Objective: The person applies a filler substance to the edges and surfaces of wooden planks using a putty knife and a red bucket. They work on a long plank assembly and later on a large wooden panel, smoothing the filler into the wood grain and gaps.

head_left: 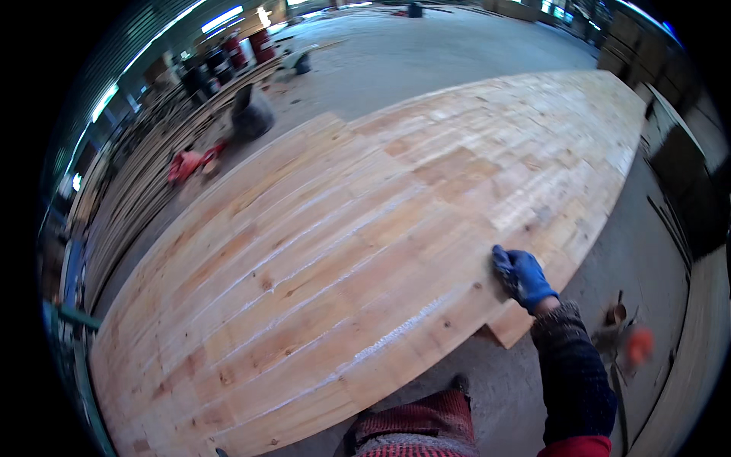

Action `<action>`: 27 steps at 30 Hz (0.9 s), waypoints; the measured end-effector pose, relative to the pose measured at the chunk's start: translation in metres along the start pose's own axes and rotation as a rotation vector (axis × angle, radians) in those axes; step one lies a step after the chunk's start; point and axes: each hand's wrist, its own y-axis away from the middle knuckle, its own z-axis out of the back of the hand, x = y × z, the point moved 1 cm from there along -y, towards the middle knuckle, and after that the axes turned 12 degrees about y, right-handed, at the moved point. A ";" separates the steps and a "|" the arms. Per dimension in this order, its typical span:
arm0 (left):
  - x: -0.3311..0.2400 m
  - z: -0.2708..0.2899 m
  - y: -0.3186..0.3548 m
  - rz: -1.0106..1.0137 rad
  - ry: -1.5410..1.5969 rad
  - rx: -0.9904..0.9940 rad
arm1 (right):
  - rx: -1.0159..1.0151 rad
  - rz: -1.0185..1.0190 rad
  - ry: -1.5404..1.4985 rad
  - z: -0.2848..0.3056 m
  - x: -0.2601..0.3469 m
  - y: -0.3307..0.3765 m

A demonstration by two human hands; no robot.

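A wide panel of light wood strips [327,228] stretches in front of me, with white glue-like lines along several joints. One thick white streak [400,331] runs near its close edge. My right hand [521,276], in a blue glove with dark fingertips, is on the panel close to that edge. Its fingers are curled against the wood; whatever they may hold is hidden. Just below it, a short board end [509,324] juts out from the panel. A dark sliver [221,452] at the bottom edge may be my left glove, too little to read.
Long timber strips [141,206] lie on the left, with a dark bucket [251,113] and red cloth [190,164] nearby. Drums [261,47] stand farther back. To the right are stacked boards [678,156] and a blurred orange object [640,346] on the floor. A green metal frame [76,316] borders the panel's left end.
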 end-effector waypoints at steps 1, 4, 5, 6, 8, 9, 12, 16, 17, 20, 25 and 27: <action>0.021 -0.020 0.003 0.059 0.016 0.012 | -0.034 0.023 -0.005 0.008 -0.023 -0.015; 0.068 -0.070 0.027 0.227 0.040 0.001 | -0.075 0.072 0.030 0.017 -0.089 -0.059; 0.091 -0.080 0.030 0.280 0.059 0.014 | -0.061 0.061 0.017 0.030 -0.103 -0.075; 0.111 -0.092 0.034 0.333 0.072 0.027 | -0.046 0.051 0.001 0.042 -0.115 -0.091; 0.156 -0.115 0.040 0.468 0.095 0.088 | -0.108 0.097 0.010 0.070 -0.153 -0.121; 0.177 -0.130 0.041 0.532 0.101 0.121 | -0.113 0.083 0.041 0.084 -0.177 -0.140; 0.236 -0.170 0.083 0.545 0.129 0.018 | -0.061 0.023 0.122 0.135 -0.204 -0.172; 0.295 -0.234 0.109 0.487 0.116 -0.079 | -0.157 -0.064 0.137 0.165 -0.268 -0.225; 0.288 -0.244 0.135 0.474 0.121 -0.105 | -0.180 -0.068 0.130 0.175 -0.270 -0.227; 0.307 -0.265 0.154 0.431 0.138 -0.177 | -0.111 -0.060 0.088 0.199 -0.273 -0.230; 0.325 -0.288 0.171 0.368 0.174 -0.255 | -0.036 -0.058 0.046 0.197 -0.275 -0.228; 0.335 -0.287 0.174 0.346 0.194 -0.291 | -0.085 0.011 0.016 0.198 -0.267 -0.234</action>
